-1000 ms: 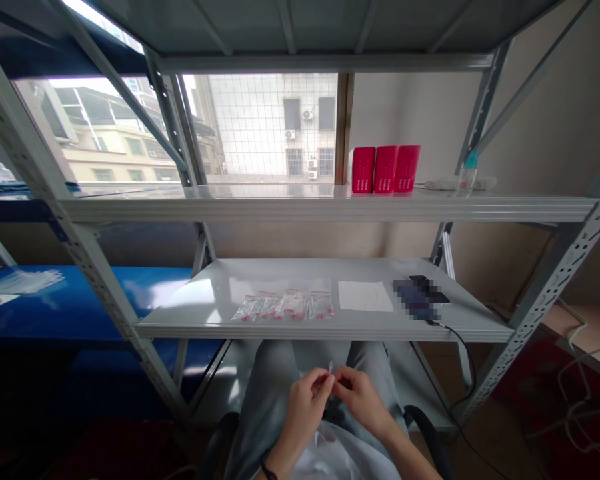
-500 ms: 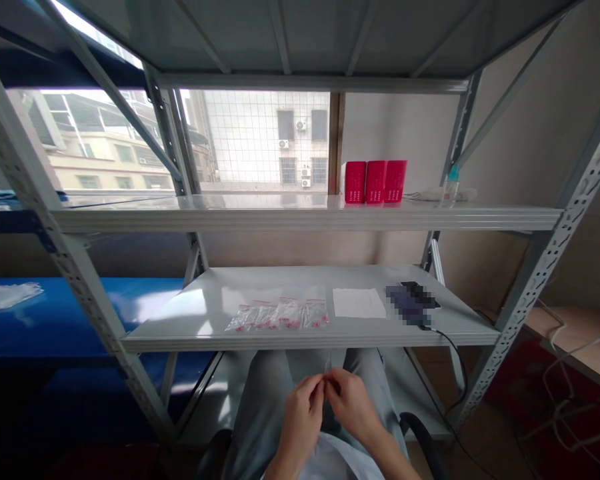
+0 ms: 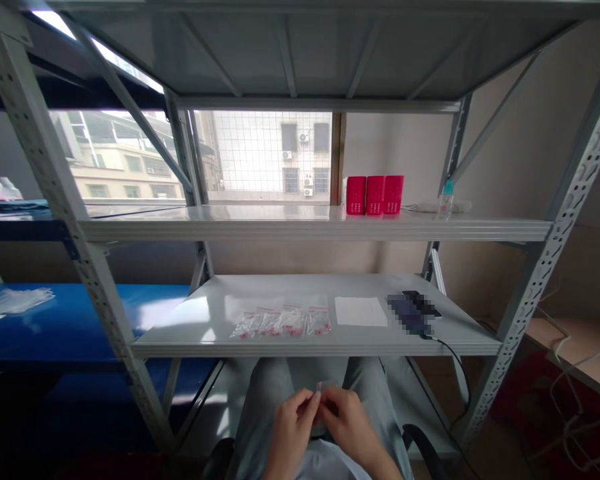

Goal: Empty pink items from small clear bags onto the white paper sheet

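My left hand [image 3: 291, 427] and my right hand [image 3: 347, 421] meet over my lap, below the front edge of the grey shelf [image 3: 310, 347]. Both pinch a small clear plastic bag [image 3: 324, 387] between thumbs and fingers. On the shelf above my hands lies a row of several small clear bags with red tops and red contents [image 3: 283, 322]. Beside them to the right lies a white sheet of paper [image 3: 360, 311].
A dark phone [image 3: 411, 312] with a black cable lies at the shelf's right end. Three red boxes [image 3: 375, 195] and a small bottle [image 3: 446, 197] stand on the upper shelf. A blue table [image 3: 75, 320] with clear bags is on the left. Cables lie on the floor at right.
The view has tilted up, so my hands sit lower in the picture. They stay together on the small bag, which is now held flatter.
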Available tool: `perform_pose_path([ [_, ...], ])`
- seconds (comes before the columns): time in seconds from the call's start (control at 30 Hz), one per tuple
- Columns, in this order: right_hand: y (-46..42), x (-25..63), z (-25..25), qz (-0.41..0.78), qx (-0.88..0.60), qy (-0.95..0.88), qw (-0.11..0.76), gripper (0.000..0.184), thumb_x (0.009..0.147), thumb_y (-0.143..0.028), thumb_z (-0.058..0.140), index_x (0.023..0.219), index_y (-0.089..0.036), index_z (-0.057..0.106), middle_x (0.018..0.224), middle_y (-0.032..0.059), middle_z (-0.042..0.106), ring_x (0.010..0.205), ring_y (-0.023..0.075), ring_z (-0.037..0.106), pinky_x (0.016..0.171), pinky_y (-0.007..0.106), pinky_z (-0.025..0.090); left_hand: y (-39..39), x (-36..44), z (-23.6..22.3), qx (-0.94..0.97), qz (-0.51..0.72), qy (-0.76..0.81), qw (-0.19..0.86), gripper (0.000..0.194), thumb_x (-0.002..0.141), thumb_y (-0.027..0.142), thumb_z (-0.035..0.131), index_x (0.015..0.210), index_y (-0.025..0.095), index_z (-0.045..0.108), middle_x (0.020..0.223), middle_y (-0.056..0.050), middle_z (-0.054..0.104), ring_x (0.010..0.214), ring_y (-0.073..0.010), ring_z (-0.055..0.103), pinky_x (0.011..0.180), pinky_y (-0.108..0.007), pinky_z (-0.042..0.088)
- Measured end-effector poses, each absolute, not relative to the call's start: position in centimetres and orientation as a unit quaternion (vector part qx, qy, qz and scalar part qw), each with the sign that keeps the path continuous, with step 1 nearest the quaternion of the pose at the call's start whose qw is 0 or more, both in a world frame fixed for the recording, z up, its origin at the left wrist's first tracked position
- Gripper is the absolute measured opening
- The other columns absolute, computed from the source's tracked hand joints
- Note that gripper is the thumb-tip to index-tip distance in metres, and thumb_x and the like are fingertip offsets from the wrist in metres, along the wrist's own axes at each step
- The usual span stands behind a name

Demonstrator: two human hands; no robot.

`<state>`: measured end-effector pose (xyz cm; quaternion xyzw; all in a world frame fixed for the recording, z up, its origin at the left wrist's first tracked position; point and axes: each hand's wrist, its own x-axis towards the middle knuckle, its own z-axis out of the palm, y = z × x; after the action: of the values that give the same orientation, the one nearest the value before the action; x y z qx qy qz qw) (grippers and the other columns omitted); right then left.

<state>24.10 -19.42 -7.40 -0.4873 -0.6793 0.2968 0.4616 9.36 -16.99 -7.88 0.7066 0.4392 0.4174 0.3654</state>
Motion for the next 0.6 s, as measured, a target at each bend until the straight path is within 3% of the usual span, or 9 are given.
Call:
perform_pose_path([
  [0.37,-18.9,24.2,-9.0,0.469,-0.414,-0.576,0.526,0.034,0.092,-0.045,0.065,0.073,-0.017,0.069,0.074,0.0034,0.072,0.073,0.0183,0.064,0.07,0.026,0.046,-16.5,9.2,-9.2,0.723,0.424,0.416,0.353,0.055,0.097,0.068,0.044,0.079,0.022,0.067,0.064,-0.001,0.065,0.06,-0.0161,0.062,0.058,-0.021,0.047],
  [0.5,-18.9,23.9,-9.5,0.453,-0.436,-0.56,0.539,0.034,0.092,-0.045,0.06,0.071,-0.018,0.061,0.068,0.001,0.066,0.067,0.0167,0.06,0.065,0.026,0.044,-16.3,9.2,-9.9,0.731,0.411,0.422,0.344,0.052,0.099,0.064,0.04,0.08,0.023,0.065,0.066,-0.001,0.067,0.06,-0.0168,0.063,0.057,-0.021,0.048],
  [0.6,-18.6,23.3,-10.3,0.368,-0.51,-0.571,0.527,0.031,0.09,-0.039,0.056,0.066,-0.02,0.054,0.061,-0.002,0.056,0.06,0.0144,0.051,0.058,0.025,0.036,-16.0,9.2,-10.8,0.749,0.414,0.432,0.283,0.038,0.102,0.048,0.04,0.081,0.025,0.062,0.072,-0.003,0.07,0.066,-0.019,0.068,0.063,-0.024,0.051],
])
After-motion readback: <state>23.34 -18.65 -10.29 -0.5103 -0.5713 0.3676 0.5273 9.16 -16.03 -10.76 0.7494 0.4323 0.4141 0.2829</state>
